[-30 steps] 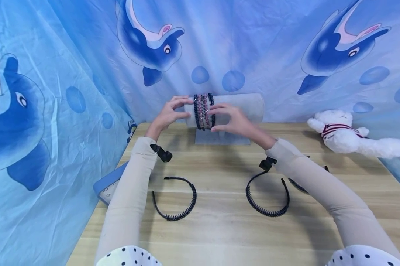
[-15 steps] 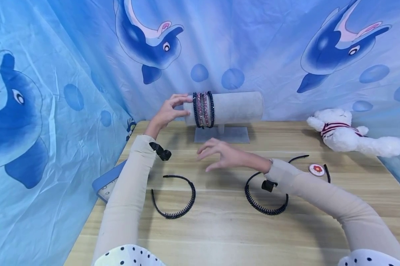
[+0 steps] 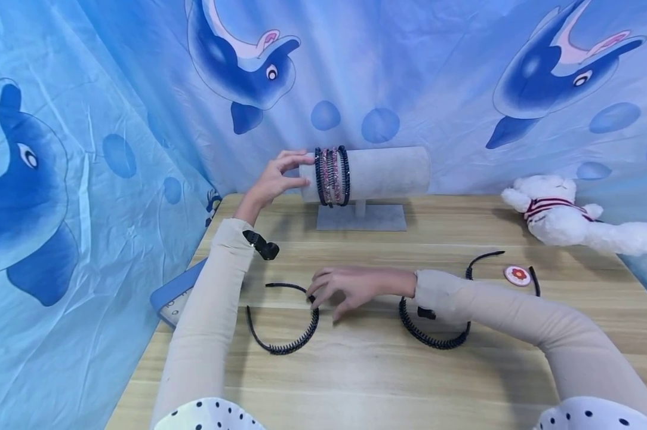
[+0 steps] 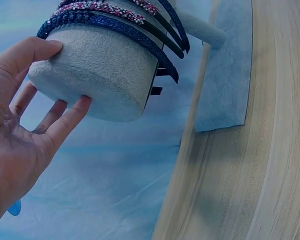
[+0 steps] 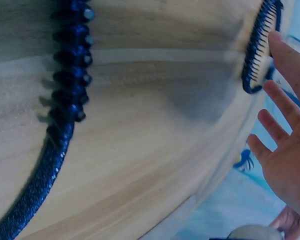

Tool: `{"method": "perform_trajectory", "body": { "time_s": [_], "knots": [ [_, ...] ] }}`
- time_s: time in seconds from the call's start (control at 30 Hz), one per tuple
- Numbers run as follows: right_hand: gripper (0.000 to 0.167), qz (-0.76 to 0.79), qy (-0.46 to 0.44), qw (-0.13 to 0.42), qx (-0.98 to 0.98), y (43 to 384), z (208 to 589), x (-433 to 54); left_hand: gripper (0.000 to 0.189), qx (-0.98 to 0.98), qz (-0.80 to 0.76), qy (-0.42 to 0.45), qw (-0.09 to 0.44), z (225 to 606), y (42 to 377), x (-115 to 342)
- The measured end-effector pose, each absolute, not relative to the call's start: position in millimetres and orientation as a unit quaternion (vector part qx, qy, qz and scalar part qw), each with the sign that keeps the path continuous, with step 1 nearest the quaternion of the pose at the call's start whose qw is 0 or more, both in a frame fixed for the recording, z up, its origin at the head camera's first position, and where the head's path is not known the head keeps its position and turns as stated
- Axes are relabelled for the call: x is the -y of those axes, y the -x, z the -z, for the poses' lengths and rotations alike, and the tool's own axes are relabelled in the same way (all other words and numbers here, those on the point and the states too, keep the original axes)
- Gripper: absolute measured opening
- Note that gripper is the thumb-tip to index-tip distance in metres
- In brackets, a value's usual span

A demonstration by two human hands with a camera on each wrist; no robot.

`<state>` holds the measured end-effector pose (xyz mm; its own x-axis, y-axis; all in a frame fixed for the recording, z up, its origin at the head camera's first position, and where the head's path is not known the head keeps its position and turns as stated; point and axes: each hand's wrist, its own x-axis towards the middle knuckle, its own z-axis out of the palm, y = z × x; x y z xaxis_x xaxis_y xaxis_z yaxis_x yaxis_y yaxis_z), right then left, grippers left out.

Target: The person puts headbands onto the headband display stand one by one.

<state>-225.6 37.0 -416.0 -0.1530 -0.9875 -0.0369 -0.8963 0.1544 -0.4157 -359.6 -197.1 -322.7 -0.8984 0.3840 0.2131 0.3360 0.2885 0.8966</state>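
Observation:
A grey headband display stand (image 3: 388, 173) stands at the back, its padded roll lying sideways with several dark and pink glittery headbands (image 3: 332, 176) around its left part. My left hand (image 3: 272, 179) grips the roll's left end; the left wrist view shows its thumb (image 4: 47, 47) on one side and fingertips (image 4: 83, 101) on the other. On the table at left lies a dark toothed headband (image 3: 280, 350). Over its right side hovers my right hand (image 3: 350, 286), fingers spread. In the right wrist view, that headband (image 5: 251, 65) shows just beyond the fingertips.
Another dark headband (image 3: 436, 344) lies beneath my right forearm. Farther right are a third headband (image 3: 469, 272), partly hidden by the sleeve, and a round flower badge (image 3: 517, 275). A white teddy bear (image 3: 560, 209) sits back right. A blue-edged box (image 3: 178, 292) is beside my left sleeve.
My right hand has left the headbands on the roll and come down and toward me, to the left headband on the table. The left hand stays at the roll's end.

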Motion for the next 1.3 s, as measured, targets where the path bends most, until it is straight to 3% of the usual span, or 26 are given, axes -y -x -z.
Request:
{"method": "perform_trajectory", "body": {
  "time_s": [0.13,0.4,0.87,1.3],
  "knots": [
    [0.049,0.116,0.635,0.153,-0.748,224,419,-36,0.050,-0.801,-0.553,-0.227,0.012,327,364,199],
    [0.043,0.095,0.626,0.087,-0.769,228,418,-45,0.048,-0.800,-0.548,-0.245,0.003,333,368,201],
    [0.026,0.088,0.610,0.027,-0.787,237,421,-63,0.049,-0.808,-0.538,-0.241,0.002,332,366,202],
    [0.024,0.094,0.624,0.030,-0.775,243,409,-80,0.049,-0.804,-0.543,-0.243,-0.007,337,367,203]
  ]
}}
